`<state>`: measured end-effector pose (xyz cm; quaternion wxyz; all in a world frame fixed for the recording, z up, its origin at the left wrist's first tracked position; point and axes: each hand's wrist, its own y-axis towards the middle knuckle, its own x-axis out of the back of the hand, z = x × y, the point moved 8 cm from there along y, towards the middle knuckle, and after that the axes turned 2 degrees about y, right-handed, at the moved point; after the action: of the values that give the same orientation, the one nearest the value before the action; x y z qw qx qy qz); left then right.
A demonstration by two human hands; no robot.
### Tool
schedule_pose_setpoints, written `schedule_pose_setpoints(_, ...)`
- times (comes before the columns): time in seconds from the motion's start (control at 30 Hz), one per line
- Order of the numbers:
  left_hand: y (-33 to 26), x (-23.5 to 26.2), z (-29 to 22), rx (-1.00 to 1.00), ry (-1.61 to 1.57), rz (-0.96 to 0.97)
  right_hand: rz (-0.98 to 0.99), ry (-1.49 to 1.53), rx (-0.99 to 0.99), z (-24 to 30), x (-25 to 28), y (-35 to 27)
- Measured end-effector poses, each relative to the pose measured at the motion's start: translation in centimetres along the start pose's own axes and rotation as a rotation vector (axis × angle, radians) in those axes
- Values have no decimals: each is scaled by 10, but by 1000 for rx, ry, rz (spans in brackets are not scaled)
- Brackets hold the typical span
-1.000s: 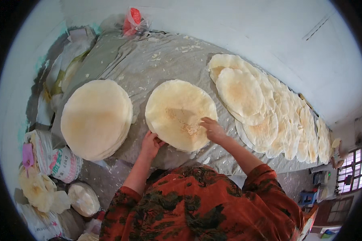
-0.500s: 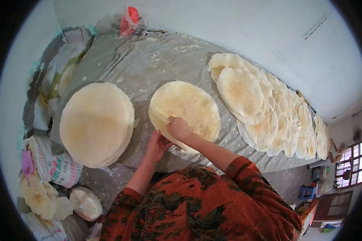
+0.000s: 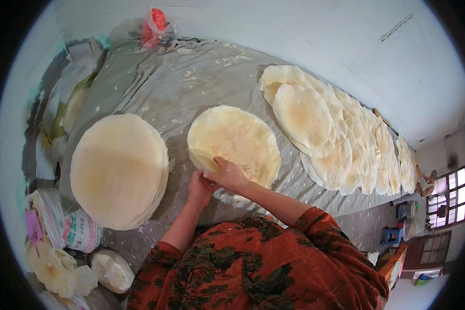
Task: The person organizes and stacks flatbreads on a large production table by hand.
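Observation:
In front of me lies a thin, round, pale flatbread [image 3: 243, 135], browned in patches, with its near-left edge lifted into a small flap. My right hand [image 3: 229, 174] is closed on that flap, thumb raised along it. Close against it, my left hand [image 3: 200, 189] pinches the same edge from below, its fingertips partly hidden behind the right hand. Left of both hands stands a thick round stack of similar flatbreads [image 3: 120, 170]. Off to the right, many more flatbreads [image 3: 307, 116] overlap in a long row.
A grey cloth [image 3: 212, 67] strewn with pale flakes covers the table. A red plastic bag [image 3: 154, 28] sits by the wall. At lower left are a white printed sack [image 3: 82, 231], a purple tag [image 3: 33, 226] and a wrapped round bundle [image 3: 111, 270]. A blue stool [image 3: 391, 236] stands far right.
My right hand has slid slightly left and down toward my left hand, and the flatbread's edge now stands up as a flap. The view has shifted a little.

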<state>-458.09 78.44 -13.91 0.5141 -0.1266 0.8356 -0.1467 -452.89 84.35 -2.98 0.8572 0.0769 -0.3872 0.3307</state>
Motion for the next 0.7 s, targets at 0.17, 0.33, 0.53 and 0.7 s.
schedule_pose_setpoints(0.17,20,33,5,-102,368,-193,90,-134,-33,-25,-30,10)
schedule_pose_setpoints(0.33,20,25,-5,-185,283,-141,-25,-202,-127,-13,-29,0)
schedule_pose_setpoints(0.53,8,37,-16,-205,448,-362,-125,-50,-133,-54,60,47)
schedule_pose_setpoints(0.7,-1,94,-21,-156,427,-489,-415,-343,-29,-86,329,28)
